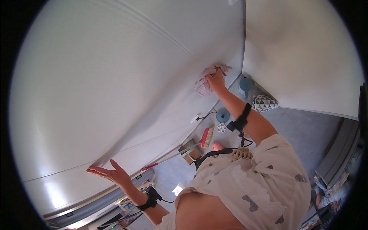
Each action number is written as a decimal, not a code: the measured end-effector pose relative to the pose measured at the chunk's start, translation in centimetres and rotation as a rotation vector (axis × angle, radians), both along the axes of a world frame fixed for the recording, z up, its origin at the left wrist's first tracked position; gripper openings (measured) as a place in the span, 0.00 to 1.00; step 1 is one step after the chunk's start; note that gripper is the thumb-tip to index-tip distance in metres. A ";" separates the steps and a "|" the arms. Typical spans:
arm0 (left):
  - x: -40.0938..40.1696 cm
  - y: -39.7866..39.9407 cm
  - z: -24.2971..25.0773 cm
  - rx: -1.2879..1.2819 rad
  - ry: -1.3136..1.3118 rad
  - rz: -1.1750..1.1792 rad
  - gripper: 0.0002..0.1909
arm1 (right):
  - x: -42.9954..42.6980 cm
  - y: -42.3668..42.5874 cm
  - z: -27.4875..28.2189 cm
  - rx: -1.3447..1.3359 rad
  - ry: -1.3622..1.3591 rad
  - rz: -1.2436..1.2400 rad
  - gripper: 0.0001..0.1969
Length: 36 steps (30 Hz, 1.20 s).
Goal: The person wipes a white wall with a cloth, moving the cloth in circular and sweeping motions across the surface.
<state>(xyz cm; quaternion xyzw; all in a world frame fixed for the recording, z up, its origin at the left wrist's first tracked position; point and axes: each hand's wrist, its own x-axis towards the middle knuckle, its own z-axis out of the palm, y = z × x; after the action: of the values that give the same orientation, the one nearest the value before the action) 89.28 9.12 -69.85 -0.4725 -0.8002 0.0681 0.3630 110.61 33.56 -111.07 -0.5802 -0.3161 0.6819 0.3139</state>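
My right hand [216,82] grips a crumpled pale pink cloth [204,87] and presses it to the white wall [100,80], a little left of the inner corner. Some folds of the cloth stick out past my fingers. At the lower left, my left hand [116,176] holds nothing; its fingers are outstretched and the thumb stands apart. Its fingertips are at the wall surface, beside a thin line running across it, though I cannot tell whether they touch. Each forearm wears a black strap with a small device and a cable.
Along the wall's foot are a plugged-in socket [196,118], a blue round appliance [222,116], a white ring-shaped holder [221,127], a red-headed broom [205,138] and a box [190,151]. A blue jug [245,85] and a triangle-patterned bag [264,103] stand by the corner.
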 end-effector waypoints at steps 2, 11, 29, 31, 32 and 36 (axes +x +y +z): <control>-0.4 0.4 -1.1 0.014 0.020 -0.042 0.42 | 1.7 1.4 10.8 0.193 0.226 -0.112 0.30; 2.1 -0.3 -1.5 0.082 -0.177 -0.135 0.35 | 1.0 3.1 24.1 1.070 -0.270 -0.220 0.36; 2.3 -17.9 0.2 0.255 -0.324 0.090 0.31 | -0.5 -2.0 31.4 0.984 0.048 -0.237 0.17; 3.1 -19.4 0.1 0.288 -0.321 0.148 0.31 | -0.1 -2.4 30.9 0.872 -0.006 -0.151 0.28; 3.3 -20.8 0.0 0.272 -0.294 0.178 0.29 | -0.1 -3.0 29.0 0.879 0.010 -0.129 0.28; 5.5 -23.1 0.0 0.358 -0.346 0.308 0.30 | -1.8 -11.3 16.2 0.926 -0.133 0.029 0.31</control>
<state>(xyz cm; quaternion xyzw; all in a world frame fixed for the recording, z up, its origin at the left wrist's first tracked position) 94.77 -14.01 -69.86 -0.2784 -0.9119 -0.1012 0.2841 108.82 22.28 -94.84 -0.4168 -0.6146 0.4348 0.5094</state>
